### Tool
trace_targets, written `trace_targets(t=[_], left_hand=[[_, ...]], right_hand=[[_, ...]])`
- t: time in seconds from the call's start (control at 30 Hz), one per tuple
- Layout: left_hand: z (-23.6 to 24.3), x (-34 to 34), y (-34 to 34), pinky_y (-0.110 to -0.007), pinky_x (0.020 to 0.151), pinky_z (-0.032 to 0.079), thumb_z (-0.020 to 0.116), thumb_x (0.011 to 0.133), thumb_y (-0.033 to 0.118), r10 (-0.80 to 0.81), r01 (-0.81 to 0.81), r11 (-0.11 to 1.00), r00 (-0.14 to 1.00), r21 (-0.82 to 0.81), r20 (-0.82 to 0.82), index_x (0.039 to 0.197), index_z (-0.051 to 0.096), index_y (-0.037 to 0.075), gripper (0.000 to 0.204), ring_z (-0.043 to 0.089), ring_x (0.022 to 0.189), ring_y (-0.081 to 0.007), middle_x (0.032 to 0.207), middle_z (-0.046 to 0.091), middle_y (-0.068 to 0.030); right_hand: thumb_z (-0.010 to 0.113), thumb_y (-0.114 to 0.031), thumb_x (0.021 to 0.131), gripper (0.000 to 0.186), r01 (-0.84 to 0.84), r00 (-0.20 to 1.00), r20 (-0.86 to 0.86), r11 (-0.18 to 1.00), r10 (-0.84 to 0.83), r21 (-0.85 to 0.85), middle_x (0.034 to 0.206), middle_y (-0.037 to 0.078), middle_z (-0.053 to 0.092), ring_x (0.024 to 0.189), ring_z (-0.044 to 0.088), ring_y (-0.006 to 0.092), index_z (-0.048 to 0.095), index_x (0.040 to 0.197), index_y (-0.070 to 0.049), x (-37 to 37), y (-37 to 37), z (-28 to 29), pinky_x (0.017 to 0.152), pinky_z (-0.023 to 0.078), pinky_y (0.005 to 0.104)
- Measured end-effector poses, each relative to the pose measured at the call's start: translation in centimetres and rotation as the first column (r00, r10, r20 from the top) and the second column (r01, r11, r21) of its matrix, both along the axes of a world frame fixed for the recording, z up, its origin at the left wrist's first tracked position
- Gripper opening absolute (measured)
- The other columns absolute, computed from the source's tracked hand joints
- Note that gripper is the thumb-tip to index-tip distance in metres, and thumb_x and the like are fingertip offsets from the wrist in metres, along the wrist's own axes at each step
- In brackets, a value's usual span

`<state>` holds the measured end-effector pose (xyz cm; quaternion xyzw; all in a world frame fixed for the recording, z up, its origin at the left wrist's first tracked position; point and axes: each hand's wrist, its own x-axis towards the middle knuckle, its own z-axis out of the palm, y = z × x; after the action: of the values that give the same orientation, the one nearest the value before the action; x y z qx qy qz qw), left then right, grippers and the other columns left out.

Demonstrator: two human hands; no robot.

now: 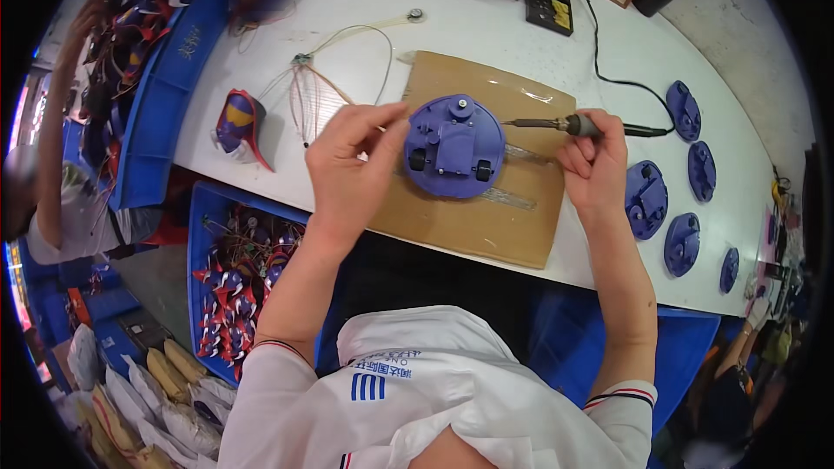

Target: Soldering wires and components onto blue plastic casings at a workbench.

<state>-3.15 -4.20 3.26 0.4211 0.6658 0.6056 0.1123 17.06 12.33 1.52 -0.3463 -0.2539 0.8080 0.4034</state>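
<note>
A round purple plastic base [434, 175] with two black wheels and a small round boss at its far edge lies on a cardboard sheet [521, 239]. At its left rim is my left hand [352, 165], thumb and fingertips pinched together; whatever may be between them is too small to make out. My right hand [598, 156] grips a soldering iron [556, 124] by its dark handle. The iron's tip points left, close to the base's upper right rim. From the handle a black cord runs right and curves to the back of the table.
Several purple bases [647, 200] lie at right. A red-and-blue shell [241, 126] and a wired board [301, 60] sit left of the cardboard. Blue bins [156, 113] of shells flank the table's left side. A black stand [549, 10] stands at the back. Other people work left and right.
</note>
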Motion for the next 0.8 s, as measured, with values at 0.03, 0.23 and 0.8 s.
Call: trace_targets(t=[0.03, 0.23, 0.8], left_hand=[[-0.2, 0.5, 0.2, -0.017, 0.056, 0.036, 0.065, 0.079, -0.006, -0.006, 0.006, 1.000, 1.000, 0.000, 0.011, 0.094, 0.070, 0.001, 0.017, 0.044, 0.063, -0.0071, 0.083, 0.060, -0.0026], [-1.5, 1.8, 1.5, -0.019, 0.056, 0.037, 0.069, 0.073, -0.005, -0.028, 0.019, 0.995, 0.995, -0.094, -0.096, 0.081, 0.066, 0.002, 0.011, 0.046, 0.062, -0.0093, 0.073, 0.058, -0.0008], [-2.9, 2.6, 2.8, -0.023, 0.062, 0.035, 0.067, 0.064, -0.005, 0.043, -0.058, 0.994, 0.986, -0.092, -0.159, 0.065, 0.057, 0.009, 0.017, 0.040, 0.057, -0.0117, 0.057, 0.047, 0.0042]], right_hand=[[0.053, -0.020, 0.089, 0.016, 0.006, 1.000, 0.011, 1.000, -0.006, 0.000, 0.051, -0.004, 0.035, 0.037, 0.021, 0.0044, 0.059, 0.086, -0.006, -0.4, -0.1, 0.0, 0.039, 0.019, 0.0193], [0.051, -0.019, 0.091, 0.016, 0.019, 0.998, 0.061, 0.991, -0.027, 0.129, 0.052, -0.003, 0.036, 0.039, 0.021, 0.0042, 0.058, 0.086, -0.006, -2.0, -0.7, -0.7, 0.039, 0.019, 0.0190], [0.049, -0.017, 0.093, 0.017, 0.066, 0.987, 0.117, 0.949, -0.107, 0.307, 0.052, -0.003, 0.036, 0.042, 0.021, 0.0039, 0.058, 0.085, -0.004, -2.7, -1.7, -1.3, 0.038, 0.021, 0.0172]])
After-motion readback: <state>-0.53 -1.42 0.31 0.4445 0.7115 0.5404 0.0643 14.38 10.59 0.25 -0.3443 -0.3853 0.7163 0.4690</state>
